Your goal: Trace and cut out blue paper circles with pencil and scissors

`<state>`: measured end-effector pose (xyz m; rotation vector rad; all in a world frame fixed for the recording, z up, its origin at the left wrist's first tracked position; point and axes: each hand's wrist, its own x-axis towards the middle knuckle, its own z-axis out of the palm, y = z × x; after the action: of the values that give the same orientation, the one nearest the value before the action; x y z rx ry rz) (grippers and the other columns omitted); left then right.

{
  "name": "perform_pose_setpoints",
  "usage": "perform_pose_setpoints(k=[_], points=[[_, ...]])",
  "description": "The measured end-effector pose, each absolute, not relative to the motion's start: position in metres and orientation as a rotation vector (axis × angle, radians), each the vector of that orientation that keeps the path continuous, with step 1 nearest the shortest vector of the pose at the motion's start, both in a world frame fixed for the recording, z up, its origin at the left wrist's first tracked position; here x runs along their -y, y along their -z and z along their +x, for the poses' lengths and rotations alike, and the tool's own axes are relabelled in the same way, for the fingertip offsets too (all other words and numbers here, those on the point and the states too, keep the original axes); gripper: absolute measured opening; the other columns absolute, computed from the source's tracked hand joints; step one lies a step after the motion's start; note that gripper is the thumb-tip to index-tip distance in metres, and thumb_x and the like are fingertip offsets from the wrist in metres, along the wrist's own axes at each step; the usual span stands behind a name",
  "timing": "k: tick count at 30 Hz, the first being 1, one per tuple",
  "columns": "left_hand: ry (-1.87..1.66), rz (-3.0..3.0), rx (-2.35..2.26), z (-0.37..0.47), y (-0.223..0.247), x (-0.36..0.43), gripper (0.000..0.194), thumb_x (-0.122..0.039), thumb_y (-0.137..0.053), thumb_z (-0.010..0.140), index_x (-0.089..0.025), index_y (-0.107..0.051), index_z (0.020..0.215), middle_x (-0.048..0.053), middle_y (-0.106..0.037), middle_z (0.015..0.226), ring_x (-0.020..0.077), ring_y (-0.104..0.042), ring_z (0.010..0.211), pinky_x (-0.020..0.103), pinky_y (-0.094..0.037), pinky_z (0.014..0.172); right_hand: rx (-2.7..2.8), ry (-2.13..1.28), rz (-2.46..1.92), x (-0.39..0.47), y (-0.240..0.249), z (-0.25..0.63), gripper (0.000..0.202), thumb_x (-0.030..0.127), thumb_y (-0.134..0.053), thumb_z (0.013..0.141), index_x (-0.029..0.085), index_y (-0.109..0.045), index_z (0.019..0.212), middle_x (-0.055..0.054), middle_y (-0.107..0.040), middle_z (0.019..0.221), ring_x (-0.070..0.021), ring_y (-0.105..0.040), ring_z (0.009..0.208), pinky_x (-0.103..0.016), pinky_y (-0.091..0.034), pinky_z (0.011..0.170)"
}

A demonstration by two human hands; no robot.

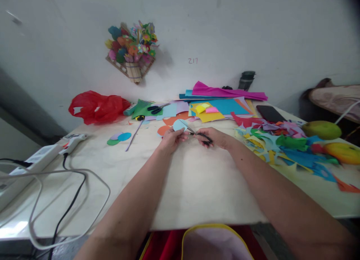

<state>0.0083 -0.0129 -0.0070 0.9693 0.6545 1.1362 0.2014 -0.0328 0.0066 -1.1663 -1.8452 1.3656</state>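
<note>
Near the middle of the table, my left hand (173, 139) pinches a light blue paper circle (179, 125). My right hand (210, 137) grips black-handled scissors (206, 137), whose blades point left and reach the right edge of the circle. An orange paper circle (163, 130) lies just left of the light blue one, beside larger orange paper. Farther left, a blue paper circle (124, 136) rests with green and purple ones on the white tabletop (194, 185).
Coloured sheets (230, 106) and a second pair of scissors (155, 109) lie at the back. Paper scraps (292, 142), a phone (270, 113) and mangoes (322, 130) are on the right. A red bag (98, 107), a power strip (35, 158) and cables are on the left.
</note>
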Motion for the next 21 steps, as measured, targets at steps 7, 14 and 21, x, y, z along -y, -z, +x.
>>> perform_pose_setpoints(k=[7, 14, 21], points=[[-1.109, 0.977, -0.624, 0.0076, 0.0075, 0.0131, 0.013, -0.013, -0.064, 0.069, -0.006, -0.061, 0.079, 0.01, -0.068, 0.068, 0.0125, -0.063, 0.053, 0.017, -0.05, 0.048, 1.86, -1.373, -1.168, 0.0339, -0.0089, 0.202, 0.03, 0.044, -0.053, 0.075, 0.015, -0.053, 0.082, 0.002, -0.052, 0.057, -0.0066, -0.046, 0.041, -0.017, -0.024, 0.03], [-1.085, 0.956, -0.651, 0.0078, 0.0085, 0.012, 0.009, -0.012, -0.062, 0.071, -0.006, -0.064, 0.077, 0.012, -0.069, 0.073, 0.0146, -0.065, 0.06, 0.019, -0.053, 0.053, 1.852, -1.395, -1.152, 0.0345, -0.0099, 0.2014, 0.031, 0.042, -0.052, 0.075, 0.014, -0.055, 0.089, 0.001, -0.052, 0.058, -0.0068, -0.046, 0.042, -0.017, -0.023, 0.03], [-1.08, 0.963, -0.651, 0.0079, 0.0075, 0.0131, 0.01, -0.011, -0.059, 0.074, -0.005, -0.063, 0.08, 0.012, -0.069, 0.075, 0.0148, -0.066, 0.062, 0.019, -0.053, 0.055, 1.861, -1.4, -1.157, 0.0347, -0.0105, 0.2014, 0.03, 0.042, -0.052, 0.075, 0.014, -0.054, 0.087, 0.001, -0.053, 0.058, -0.0071, -0.047, 0.042, -0.018, -0.024, 0.03]])
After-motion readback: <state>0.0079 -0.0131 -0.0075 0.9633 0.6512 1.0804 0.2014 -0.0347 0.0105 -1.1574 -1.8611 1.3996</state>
